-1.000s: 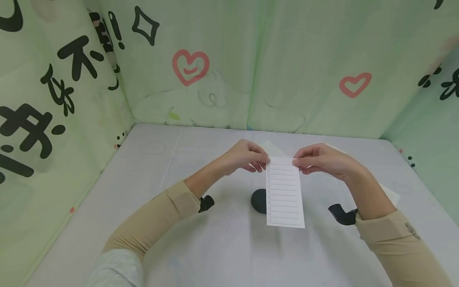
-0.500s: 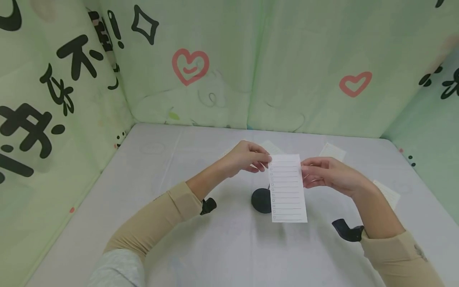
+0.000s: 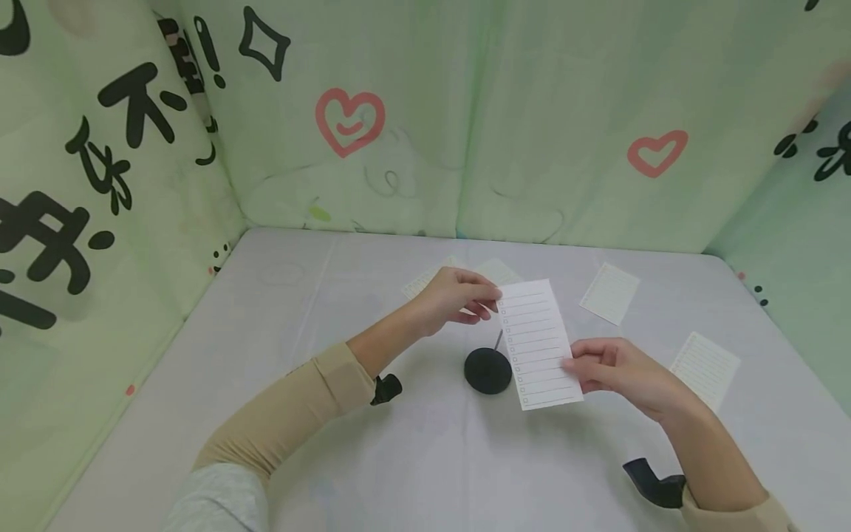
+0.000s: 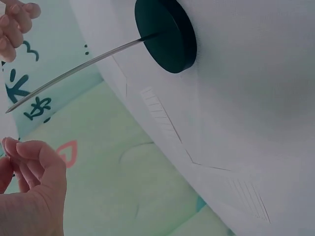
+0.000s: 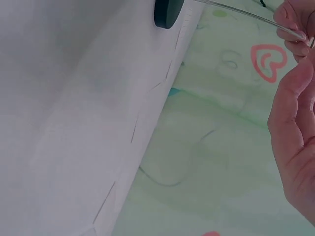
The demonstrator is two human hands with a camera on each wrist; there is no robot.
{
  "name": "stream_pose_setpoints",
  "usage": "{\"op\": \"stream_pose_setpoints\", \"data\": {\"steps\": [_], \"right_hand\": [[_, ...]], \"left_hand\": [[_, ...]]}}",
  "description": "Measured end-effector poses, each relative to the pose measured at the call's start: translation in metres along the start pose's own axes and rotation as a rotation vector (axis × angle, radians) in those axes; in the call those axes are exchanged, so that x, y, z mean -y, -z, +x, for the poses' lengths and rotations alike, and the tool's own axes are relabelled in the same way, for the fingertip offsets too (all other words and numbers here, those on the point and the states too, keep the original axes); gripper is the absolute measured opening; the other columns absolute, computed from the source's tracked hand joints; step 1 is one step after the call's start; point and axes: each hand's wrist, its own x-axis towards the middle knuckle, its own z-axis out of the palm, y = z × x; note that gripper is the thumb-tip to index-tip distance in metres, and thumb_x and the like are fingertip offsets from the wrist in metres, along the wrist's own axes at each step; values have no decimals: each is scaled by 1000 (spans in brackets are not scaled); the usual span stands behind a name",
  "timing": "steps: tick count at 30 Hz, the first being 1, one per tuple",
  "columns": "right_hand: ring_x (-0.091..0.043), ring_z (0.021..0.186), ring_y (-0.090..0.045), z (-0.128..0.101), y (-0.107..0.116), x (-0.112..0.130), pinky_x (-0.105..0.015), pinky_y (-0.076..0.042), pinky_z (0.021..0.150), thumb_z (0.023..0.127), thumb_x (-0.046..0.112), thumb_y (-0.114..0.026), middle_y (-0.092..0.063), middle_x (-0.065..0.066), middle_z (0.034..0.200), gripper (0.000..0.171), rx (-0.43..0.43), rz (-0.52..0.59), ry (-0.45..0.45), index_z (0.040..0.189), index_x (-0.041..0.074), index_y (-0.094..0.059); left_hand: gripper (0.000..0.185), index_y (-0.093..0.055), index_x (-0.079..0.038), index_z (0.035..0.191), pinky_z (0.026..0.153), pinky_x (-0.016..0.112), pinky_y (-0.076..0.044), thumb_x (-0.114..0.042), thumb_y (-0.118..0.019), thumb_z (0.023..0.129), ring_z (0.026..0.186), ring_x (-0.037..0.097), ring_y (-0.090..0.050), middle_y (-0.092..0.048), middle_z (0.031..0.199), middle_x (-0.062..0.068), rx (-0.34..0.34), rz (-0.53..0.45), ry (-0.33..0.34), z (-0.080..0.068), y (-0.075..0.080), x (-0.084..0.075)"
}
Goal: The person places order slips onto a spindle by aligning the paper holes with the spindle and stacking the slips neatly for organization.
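Observation:
A white sheet of note paper [image 3: 537, 343] with ruled lines and a column of small checkboxes is held up over the table. My left hand [image 3: 459, 299] pinches its upper left corner. Lower down, my right hand [image 3: 621, 377] pinches the right edge, thumb on the printed face. Behind the sheet stands a spike holder with a round black base [image 3: 487, 371]; most of its spike is hidden by the paper in the head view. The left wrist view shows the thin metal spike [image 4: 74, 71] bare and curved, its pointed tip between the two hands.
Two lined sheets lie at the back, one [image 3: 425, 281] partly behind my left hand, the other [image 3: 499, 272] beside it. To the right lie another sheet [image 3: 610, 293] and one [image 3: 706, 369] partly covered by my right hand. Green curtains [image 3: 412, 192] enclose the white table [image 3: 372, 458].
My right hand has slid from the sheet's upper right corner down to its lower right edge. The sheet has tilted, its bottom swinging right, which uncovers the black base. My left hand has barely moved.

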Motion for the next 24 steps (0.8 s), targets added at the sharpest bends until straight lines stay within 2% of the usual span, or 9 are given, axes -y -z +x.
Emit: {"op": "stream_pose_setpoints", "data": {"steps": [4,8,13,18,24], "right_hand": [[-16,78,-66,-6,1,-6,-27,-51,71,92,7,-53,-69,3,91,15,-31,0,11,101,1,-63],[-13,76,-65,-11,5,-11,-25,-50,69,92,5,-52,-69,5,89,17,-33,-1,18,94,13,-66],[-14,77,-65,-13,8,-14,-25,-50,70,93,6,-50,-69,4,89,18,4,13,9,93,14,-67],[-13,77,-64,-12,9,-16,-25,-50,71,93,6,-49,-68,4,90,18,42,19,10,93,12,-66],[-13,78,-65,-9,10,-20,-26,-51,71,94,5,-48,-68,4,90,20,87,46,10,92,14,-66]], "left_hand": [[18,-65,-2,97,70,29,-52,-16,-61,87,69,16,-60,-65,84,8,25,22,8,0,0,5],[17,-67,-3,96,68,27,-52,-16,-62,87,72,19,-61,-65,84,8,62,62,12,-4,1,9],[16,-67,-3,96,65,25,-51,-16,-61,88,72,18,-60,-66,83,8,88,97,14,-10,2,13],[16,-67,-2,94,69,28,-52,-15,-61,88,72,19,-60,-66,81,8,93,89,24,-11,1,17],[15,-67,-1,92,61,22,-49,-14,-60,88,70,17,-60,-65,77,5,105,74,27,-11,0,21]]}}
